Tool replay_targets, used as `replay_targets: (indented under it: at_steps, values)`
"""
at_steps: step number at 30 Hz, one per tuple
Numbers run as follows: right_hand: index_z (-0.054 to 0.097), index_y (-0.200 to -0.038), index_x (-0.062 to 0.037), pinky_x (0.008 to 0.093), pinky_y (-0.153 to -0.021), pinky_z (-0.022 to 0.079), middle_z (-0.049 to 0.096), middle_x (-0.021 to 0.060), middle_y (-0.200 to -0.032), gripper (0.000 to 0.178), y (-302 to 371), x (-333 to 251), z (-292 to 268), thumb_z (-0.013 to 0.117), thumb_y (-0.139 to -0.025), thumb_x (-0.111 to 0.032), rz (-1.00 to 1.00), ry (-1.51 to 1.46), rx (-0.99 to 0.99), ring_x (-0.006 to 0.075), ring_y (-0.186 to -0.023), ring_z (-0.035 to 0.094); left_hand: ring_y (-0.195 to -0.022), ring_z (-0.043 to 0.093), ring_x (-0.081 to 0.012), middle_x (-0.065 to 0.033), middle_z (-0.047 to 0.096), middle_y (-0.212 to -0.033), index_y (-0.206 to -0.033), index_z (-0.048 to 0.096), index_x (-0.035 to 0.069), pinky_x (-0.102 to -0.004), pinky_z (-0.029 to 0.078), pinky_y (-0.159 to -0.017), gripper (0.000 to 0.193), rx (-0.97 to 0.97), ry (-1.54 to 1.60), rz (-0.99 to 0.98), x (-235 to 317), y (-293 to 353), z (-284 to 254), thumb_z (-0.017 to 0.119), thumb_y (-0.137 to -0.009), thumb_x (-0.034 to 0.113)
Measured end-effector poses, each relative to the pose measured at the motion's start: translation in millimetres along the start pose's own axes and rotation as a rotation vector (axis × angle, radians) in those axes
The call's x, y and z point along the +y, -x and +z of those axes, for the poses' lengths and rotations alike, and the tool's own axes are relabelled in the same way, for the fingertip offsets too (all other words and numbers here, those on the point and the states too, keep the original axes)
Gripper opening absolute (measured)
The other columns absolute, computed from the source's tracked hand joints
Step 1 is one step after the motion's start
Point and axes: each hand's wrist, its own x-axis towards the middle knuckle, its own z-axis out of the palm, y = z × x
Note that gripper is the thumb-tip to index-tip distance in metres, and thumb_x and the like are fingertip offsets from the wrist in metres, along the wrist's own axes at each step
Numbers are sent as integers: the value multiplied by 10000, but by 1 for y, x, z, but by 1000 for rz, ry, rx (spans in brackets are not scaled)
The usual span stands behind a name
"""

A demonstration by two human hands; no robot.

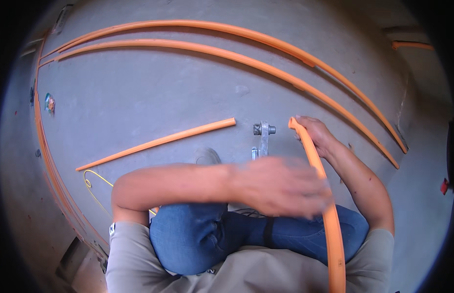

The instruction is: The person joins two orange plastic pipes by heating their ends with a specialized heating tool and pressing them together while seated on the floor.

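Knees in jeans (pixel 246 234) sit closest, w/ the left hand (pixel 280 185) swept across above them, blurred; fingers look loosely spread, can't tell if they grip anything. Right hand (pixel 315 133) is wrapped shut round the top end of an orange pipe (pixel 329 215). Pipe's long axis runs near-far: lower end cut off at the bottom edge, upper end pointing away toward the floor (pixel 154 97), curving slightly left at the tip. Mid part of it is partly hidden behind the left hand.

Just left of the tip, a metal tool (pixel 262 136) lies on the concrete, lower part covered by the hand. Further left, a short orange pipe piece (pixel 158 142) lies slanted. Two long orange pipes (pixel 246 46) arc across the far floor. Yellow wire (pixel 92 183) loops by the left elbow. Grey shoe (pixel 206 156) pokes out above the forearm.
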Motion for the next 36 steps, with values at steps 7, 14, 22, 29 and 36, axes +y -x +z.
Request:
replay_targets:
  at_steps: [7,14,22,29,36]
  values:
    - [642,-1023,-36,243,-506,477,600,29,-782,311,-16,14,-17,581,-1002,-340,-6,167,28,101,-613,573,-1029,637,-366,-181,658,-1061,-1149,597,14,-458,516,-871,432,-585,-580,-1297,-74,212,-59,671,-914,369]
    - [638,-1007,-39,278,-479,441,592,26,-733,340,-21,11,5,571,-1002,-372,44,267,28,103,-583,540,-933,642,-362,-189,675,-967,-1009,599,28,-474,505,-780,375,-704,-632,-1208,-79,287,-70,646,-916,388]
    - [644,-955,-76,257,-441,347,575,5,-709,336,-29,10,-7,569,-983,-402,100,460,14,85,-551,494,-741,595,-469,-250,609,-703,-922,625,4,-527,470,-697,573,-578,-254,-1380,-72,266,-84,441,-996,542]
    - [628,-994,-79,242,-455,370,572,-11,-719,325,-26,12,2,568,-990,-398,30,394,-63,62,-557,493,-659,581,-457,-240,568,-631,-850,666,1,-508,469,-638,670,-612,-280,-1303,-70,253,-75,414,-984,608]
    - [642,-1030,-77,228,-462,374,583,-14,-730,320,-31,16,12,587,-988,-389,45,362,-71,53,-571,504,-633,583,-447,-225,562,-599,-806,670,5,-513,467,-624,702,-669,-341,-1285,-70,238,-81,428,-961,645]
